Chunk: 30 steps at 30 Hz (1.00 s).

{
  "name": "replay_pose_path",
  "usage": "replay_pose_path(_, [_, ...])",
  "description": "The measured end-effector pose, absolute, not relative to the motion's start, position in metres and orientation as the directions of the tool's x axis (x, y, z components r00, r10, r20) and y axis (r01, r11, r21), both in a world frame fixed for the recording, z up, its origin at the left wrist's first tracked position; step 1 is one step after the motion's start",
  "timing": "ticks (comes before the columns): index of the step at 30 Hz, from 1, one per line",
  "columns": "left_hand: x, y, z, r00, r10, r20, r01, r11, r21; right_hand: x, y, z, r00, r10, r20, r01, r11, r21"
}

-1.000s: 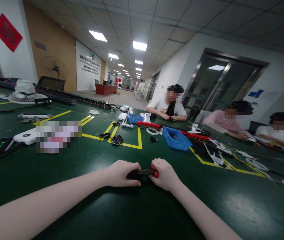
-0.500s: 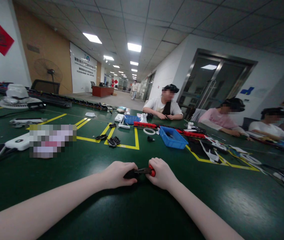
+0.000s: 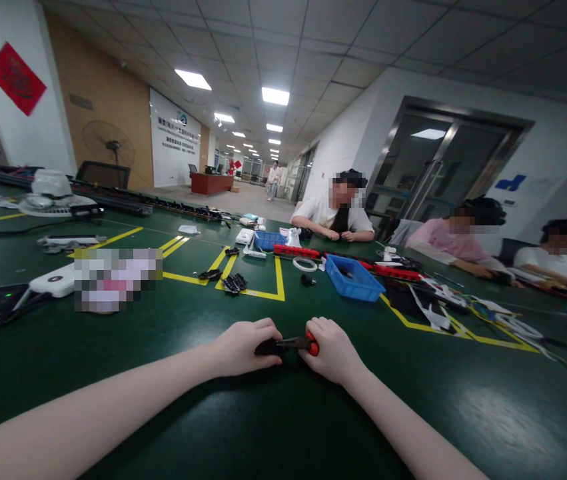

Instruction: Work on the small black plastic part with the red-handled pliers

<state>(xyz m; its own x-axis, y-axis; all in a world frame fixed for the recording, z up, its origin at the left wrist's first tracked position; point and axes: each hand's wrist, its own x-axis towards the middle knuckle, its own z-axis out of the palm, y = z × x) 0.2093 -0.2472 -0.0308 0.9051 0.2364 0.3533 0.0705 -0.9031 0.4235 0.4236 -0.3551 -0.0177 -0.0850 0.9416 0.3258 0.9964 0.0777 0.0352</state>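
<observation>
At lower centre of frame, L to R: our left hand (image 3: 248, 348) has thumb & fingers pinched on a small, dark, solid-looking piece (image 3: 266, 347), gap narrow; next, dark metal pliers (image 3: 294, 343) w/ a tapering nose and red handles, nose pointing left at that piece (can't tell if it bites); then our right hand (image 3: 330, 350), fingers curled tight round the handles. All of it's over the glossy green tabletop (image 3: 213, 427).

Risks, as we judge: nose could slip & nip our left thumb or fingertips, b/c they sit right beside it. Piece could also twist out of our pinch if the pliers turn, or get marked if we squeeze too hard.

Containers: upper middle, a small, shallow blue plastic tray (image 3: 269, 240), contents too small to ID. Right of centre, a bigger rectangular blue plastic bin (image 3: 350, 291) holds sth dark, can't ID.
</observation>
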Motion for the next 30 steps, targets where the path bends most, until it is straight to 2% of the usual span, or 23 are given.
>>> replay_pose_path(4, [0.2083, -0.2442, -0.0293, 0.913, 0.242, 0.328, 0.039, -0.852, 0.521, 0.4241, -0.3558, -0.0177, -0.073, 0.943, 0.325, 0.997, 0.072, 0.017])
replay_pose_path(8, [0.2074, -0.2438, -0.0282, 0.917, 0.237, 0.322, 0.029, -0.843, 0.538, 0.4237, -0.3557, -0.0171, -0.082, 0.942, 0.326, 0.997, 0.075, 0.034])
replay_pose_path(18, [0.2059, -0.2459, -0.0265, 0.918, 0.197, 0.344, -0.006, -0.860, 0.510, 0.4237, -0.3547, -0.0186, -0.119, 0.928, 0.353, 0.992, 0.095, 0.085])
replay_pose_path(24, [0.2074, -0.2455, -0.0274, 0.910, 0.199, 0.363, -0.004, -0.873, 0.487, 0.4229, -0.3546, -0.0169, -0.089, 0.936, 0.341, 0.996, 0.078, 0.045])
replay_pose_path(30, [0.2101, -0.2450, -0.0285, 0.894, 0.199, 0.400, 0.019, -0.911, 0.412, 0.4202, -0.3549, -0.0143, -0.052, 0.945, 0.324, 0.999, 0.053, 0.006])
